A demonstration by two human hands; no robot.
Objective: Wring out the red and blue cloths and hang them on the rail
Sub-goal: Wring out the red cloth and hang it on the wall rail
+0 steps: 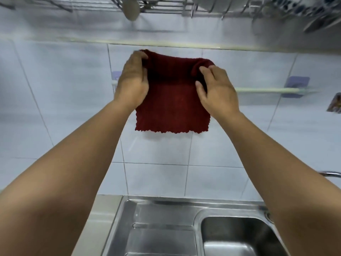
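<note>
a: where's the red cloth (172, 100) right now?

b: up against the tiled wall (64, 108), spread flat between both hands. the left hand (132, 84) grips its upper left corner, fingers curled over the top edge; the right hand (217, 89) pinches a bunched fold at the upper right corner. the zigzag bottom edge hangs free, well above the sink (230, 237).

a: and the rail?

b: the pale rail (262, 90) runs left to right along the wall, held by a blue bracket (296, 85) at its right end. the cloth's held top edge lies parallel to it, slightly above it, and the cloth covers the rail's left stretch. i can't tell whether the cloth is in front of the rail or already folded over it.

a: so what does the next move depend on?

b: my guess: getting the top edge behind the rail and down, so the cloth folds over it. both hands sit about level with the rail, the left nearer its left end, the right nearer the middle.

a: the blue cloth?

b: not in view. the bare right stretch of rail looks like the room left for it.
</note>
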